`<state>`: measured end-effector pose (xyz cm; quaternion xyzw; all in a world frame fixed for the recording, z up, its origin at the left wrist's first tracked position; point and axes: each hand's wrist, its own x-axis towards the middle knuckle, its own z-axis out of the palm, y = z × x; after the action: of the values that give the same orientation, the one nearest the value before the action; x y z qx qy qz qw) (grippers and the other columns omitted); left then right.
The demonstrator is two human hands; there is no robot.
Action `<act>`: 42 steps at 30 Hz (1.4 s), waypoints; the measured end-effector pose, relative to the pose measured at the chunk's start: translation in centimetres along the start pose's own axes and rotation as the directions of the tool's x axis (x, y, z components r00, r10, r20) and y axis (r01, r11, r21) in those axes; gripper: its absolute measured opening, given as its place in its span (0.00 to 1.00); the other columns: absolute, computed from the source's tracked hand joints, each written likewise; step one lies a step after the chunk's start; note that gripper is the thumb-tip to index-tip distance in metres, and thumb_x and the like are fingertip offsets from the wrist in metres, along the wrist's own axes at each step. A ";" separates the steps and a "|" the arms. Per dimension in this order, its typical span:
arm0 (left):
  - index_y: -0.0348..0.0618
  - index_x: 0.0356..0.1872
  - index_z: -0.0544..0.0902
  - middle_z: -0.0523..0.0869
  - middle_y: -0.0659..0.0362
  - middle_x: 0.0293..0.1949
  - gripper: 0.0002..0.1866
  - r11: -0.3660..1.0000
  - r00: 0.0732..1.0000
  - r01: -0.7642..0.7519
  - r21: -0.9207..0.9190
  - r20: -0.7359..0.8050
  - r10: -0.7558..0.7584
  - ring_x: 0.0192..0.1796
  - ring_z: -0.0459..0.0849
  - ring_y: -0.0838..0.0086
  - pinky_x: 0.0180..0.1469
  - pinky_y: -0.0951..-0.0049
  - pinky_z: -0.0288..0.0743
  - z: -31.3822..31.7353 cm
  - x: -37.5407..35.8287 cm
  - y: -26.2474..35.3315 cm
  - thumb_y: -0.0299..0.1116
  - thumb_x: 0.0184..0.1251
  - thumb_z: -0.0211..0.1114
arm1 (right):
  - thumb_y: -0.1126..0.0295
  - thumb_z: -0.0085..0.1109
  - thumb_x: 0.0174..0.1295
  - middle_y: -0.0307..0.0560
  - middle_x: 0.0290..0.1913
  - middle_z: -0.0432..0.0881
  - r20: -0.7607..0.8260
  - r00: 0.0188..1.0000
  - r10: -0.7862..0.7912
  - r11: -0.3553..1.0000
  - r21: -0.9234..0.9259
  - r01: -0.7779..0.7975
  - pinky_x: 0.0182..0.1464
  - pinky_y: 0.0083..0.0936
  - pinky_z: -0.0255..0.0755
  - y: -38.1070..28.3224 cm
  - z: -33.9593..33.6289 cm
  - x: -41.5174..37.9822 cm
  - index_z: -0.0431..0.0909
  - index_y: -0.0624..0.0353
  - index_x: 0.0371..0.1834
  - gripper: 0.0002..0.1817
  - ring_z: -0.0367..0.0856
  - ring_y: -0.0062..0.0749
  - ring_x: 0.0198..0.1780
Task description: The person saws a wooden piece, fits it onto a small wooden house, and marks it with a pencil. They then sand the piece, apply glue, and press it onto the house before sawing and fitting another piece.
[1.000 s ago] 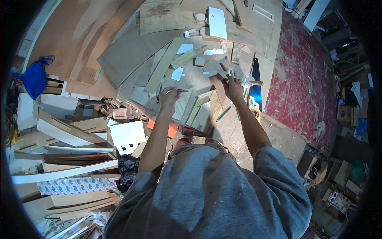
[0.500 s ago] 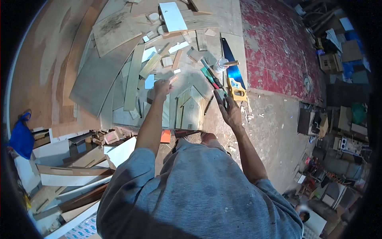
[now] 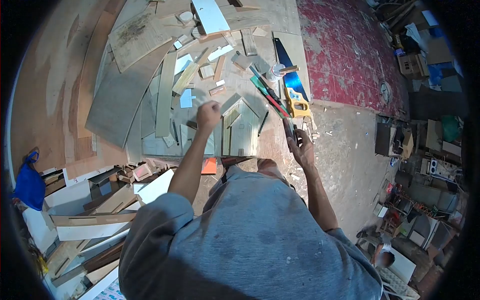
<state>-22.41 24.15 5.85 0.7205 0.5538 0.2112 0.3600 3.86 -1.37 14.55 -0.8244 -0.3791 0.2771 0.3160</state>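
My left hand [image 3: 208,115] is curled into a loose fist above the workbench, with nothing visible in it. Just beyond its fingers lies a small wooden block [image 3: 217,90]. To its right is a pale wooden board [image 3: 243,137] with strips meeting in a peak at its far end. My right hand [image 3: 301,147] is near the bench's right edge, fingers apart and partly in shadow. A dark slim shape beside these fingers is hard to make out. Beyond them lie a green and red tool [image 3: 270,96] and a handsaw [image 3: 296,100] with a yellow handle.
Wood offcuts, a white panel [image 3: 210,16] and a clear container [image 3: 275,71] cover the bench's far part. Large plywood sheets [image 3: 117,102] lie at left. Scrap boards [image 3: 92,220] pile below the left edge. Another person [image 3: 385,257] is at the lower right.
My left hand has drawn back from the small wooden block, which now lies apart from it. My right hand has moved back and slightly right, away from the green and red tool.
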 end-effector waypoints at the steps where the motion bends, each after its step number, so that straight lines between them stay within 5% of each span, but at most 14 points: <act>1: 0.42 0.33 0.87 0.87 0.45 0.35 0.08 0.980 0.989 -0.144 -0.136 0.018 0.147 0.41 0.86 0.49 0.45 0.57 0.78 1.4 -1.2 -1.3 0.35 0.61 0.66 | 0.61 0.67 0.60 0.63 0.48 0.85 0.028 0.999 0.030 0.999 0.036 -0.031 0.43 0.37 0.79 -0.5 -0.1 -0.2 0.76 0.66 0.59 0.27 0.86 0.45 0.39; 4: 0.42 0.35 0.88 0.87 0.44 0.36 0.08 0.969 0.965 -0.182 -0.165 0.159 0.209 0.41 0.85 0.48 0.46 0.56 0.78 3.0 -3.5 -0.1 0.33 0.59 0.66 | 0.61 0.67 0.60 0.63 0.48 0.85 0.079 0.996 0.029 0.999 0.038 -0.032 0.42 0.36 0.79 -1.2 0.3 -0.2 0.76 0.66 0.59 0.28 0.86 0.44 0.38; 11: 0.41 0.34 0.89 0.86 0.41 0.35 0.12 0.991 0.972 -0.134 0.012 0.198 0.129 0.42 0.85 0.45 0.47 0.53 0.78 4.6 -4.0 -0.3 0.39 0.59 0.65 | 0.61 0.67 0.61 0.66 0.51 0.83 0.127 0.987 -0.100 0.995 0.006 0.100 0.45 0.37 0.81 -1.5 0.3 1.1 0.76 0.68 0.59 0.28 0.87 0.48 0.41; 14: 0.36 0.32 0.86 0.85 0.44 0.30 0.17 0.987 0.965 -0.159 0.037 0.219 0.147 0.32 0.84 0.48 0.37 0.58 0.75 4.7 -3.2 -1.1 0.43 0.59 0.67 | 0.61 0.67 0.61 0.66 0.51 0.83 0.126 0.985 -0.116 0.993 0.020 0.114 0.45 0.36 0.81 -1.1 0.2 1.4 0.75 0.69 0.59 0.27 0.88 0.49 0.42; 20: 0.37 0.35 0.88 0.84 0.53 0.23 0.17 0.991 0.992 0.077 -0.110 0.112 -0.065 0.20 0.79 0.68 0.28 0.63 0.72 3.1 -3.0 0.3 0.44 0.64 0.68 | 0.62 0.66 0.63 0.62 0.50 0.83 0.164 0.976 -0.145 0.987 0.087 0.132 0.43 0.34 0.81 -0.9 0.4 1.6 0.74 0.68 0.61 0.27 0.87 0.43 0.40; 22: 0.34 0.39 0.89 0.90 0.53 0.32 0.15 0.612 0.834 0.551 -0.567 0.346 -0.430 0.31 0.88 0.68 0.35 0.73 0.79 1.1 -3.1 1.9 0.39 0.65 0.70 | 0.63 0.65 0.65 0.58 0.49 0.84 0.191 0.977 -0.094 0.978 0.201 0.055 0.43 0.34 0.81 -3.4 -0.2 1.5 0.73 0.67 0.62 0.27 0.86 0.40 0.41; 23: 0.33 0.44 0.86 0.89 0.57 0.34 0.14 0.530 0.817 0.573 -0.625 0.382 -0.433 0.32 0.86 0.76 0.35 0.78 0.79 -0.3 -3.5 3.3 0.34 0.65 0.71 | 0.63 0.64 0.67 0.54 0.49 0.84 0.218 0.975 -0.042 0.952 0.306 -0.027 0.44 0.33 0.80 -4.6 -0.1 1.5 0.72 0.66 0.63 0.26 0.85 0.37 0.41; 26: 0.34 0.46 0.84 0.88 0.55 0.36 0.14 0.290 0.846 0.496 -0.818 0.382 -0.372 0.33 0.86 0.74 0.35 0.76 0.80 -2.1 -5.0 6.6 0.33 0.65 0.71 | 0.65 0.62 0.69 0.47 0.46 0.83 0.264 0.956 -0.129 0.779 0.624 -0.067 0.46 0.31 0.78 -5.5 1.6 2.6 0.71 0.63 0.65 0.24 0.83 0.30 0.43; 28: 0.35 0.45 0.83 0.88 0.53 0.40 0.12 0.252 0.857 0.486 -0.837 0.400 -0.324 0.38 0.86 0.71 0.41 0.71 0.80 -2.8 -5.7 8.2 0.31 0.66 0.69 | 0.66 0.61 0.71 0.42 0.46 0.81 0.315 0.939 -0.140 0.680 0.720 -0.140 0.46 0.23 0.73 -8.2 1.8 2.6 0.73 0.60 0.64 0.21 0.79 0.23 0.44; 29: 0.36 0.45 0.82 0.88 0.51 0.44 0.10 0.214 0.863 0.482 -0.850 0.419 -0.281 0.44 0.86 0.68 0.47 0.67 0.80 -3.2 -5.9 8.9 0.29 0.67 0.67 | 0.66 0.60 0.71 0.41 0.46 0.81 0.320 0.935 -0.153 0.648 0.747 -0.149 0.46 0.23 0.73 -9.2 2.2 2.7 0.73 0.60 0.64 0.21 0.79 0.23 0.44; 32: 0.35 0.45 0.82 0.88 0.54 0.40 0.10 0.039 0.914 0.334 -0.942 0.313 -0.258 0.39 0.87 0.70 0.47 0.66 0.81 -3.1 -6.9 11.8 0.29 0.67 0.67 | 0.65 0.60 0.72 0.39 0.47 0.81 0.306 0.931 -0.201 0.586 0.799 -0.136 0.48 0.23 0.72 -11.8 3.0 3.4 0.74 0.59 0.64 0.20 0.78 0.22 0.47; 33: 0.35 0.47 0.80 0.87 0.51 0.46 0.12 -0.008 0.933 0.313 -0.950 0.308 -0.187 0.48 0.86 0.68 0.57 0.62 0.78 -3.5 -6.9 12.3 0.30 0.67 0.66 | 0.65 0.60 0.72 0.39 0.49 0.80 0.303 0.932 -0.199 0.533 0.832 -0.156 0.49 0.23 0.72 -12.5 3.0 3.5 0.74 0.59 0.64 0.20 0.77 0.22 0.49; 36: 0.36 0.50 0.80 0.85 0.49 0.51 0.13 -0.117 0.965 0.219 -0.969 0.232 -0.120 0.55 0.84 0.66 0.63 0.62 0.75 -4.5 -7.2 14.3 0.29 0.67 0.65 | 0.66 0.58 0.73 0.39 0.54 0.79 0.325 0.928 -0.180 0.441 0.870 -0.219 0.53 0.24 0.74 -14.2 2.7 3.8 0.72 0.57 0.66 0.20 0.77 0.21 0.53; 42: 0.36 0.53 0.79 0.85 0.49 0.54 0.15 -0.160 0.977 0.181 -0.970 0.197 -0.086 0.58 0.83 0.64 0.66 0.62 0.74 -7.1 -6.9 16.9 0.28 0.66 0.64 | 0.68 0.53 0.75 0.41 0.57 0.79 0.362 0.886 -0.290 0.293 0.915 -0.278 0.57 0.26 0.76 -16.7 1.7 4.2 0.70 0.58 0.67 0.19 0.79 0.22 0.55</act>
<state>-18.54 17.48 23.80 0.1443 0.2624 0.4946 0.8159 -2.54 11.07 24.72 -0.3772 -0.2051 0.6338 0.6434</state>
